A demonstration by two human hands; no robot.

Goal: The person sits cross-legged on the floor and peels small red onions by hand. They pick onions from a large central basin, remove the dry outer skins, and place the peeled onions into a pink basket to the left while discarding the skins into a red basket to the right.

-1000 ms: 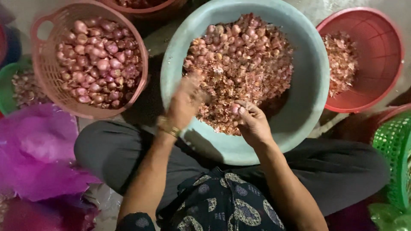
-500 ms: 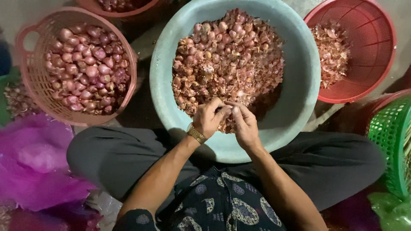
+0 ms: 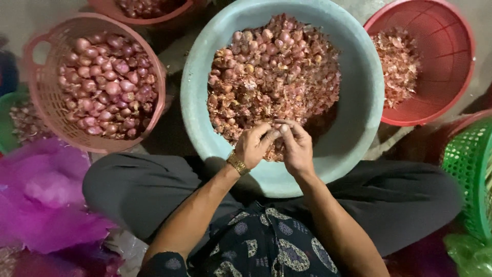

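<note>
A big pale-green basin in front of me is heaped with unpeeled shallots and loose skins. Both hands meet over its near rim. My left hand, with a gold watch at the wrist, pinches a small shallot together with my right hand. The fingertips of both hands close around it and hide most of it.
A pink basket of peeled shallots stands at the left. A red basket at the right holds peelings. A green basket is at the far right, magenta plastic bags at lower left. My crossed legs lie under the basin.
My left hand came back from the pile in the basin and joined the right hand at the near rim. The two hands now hold one shallot between them.
</note>
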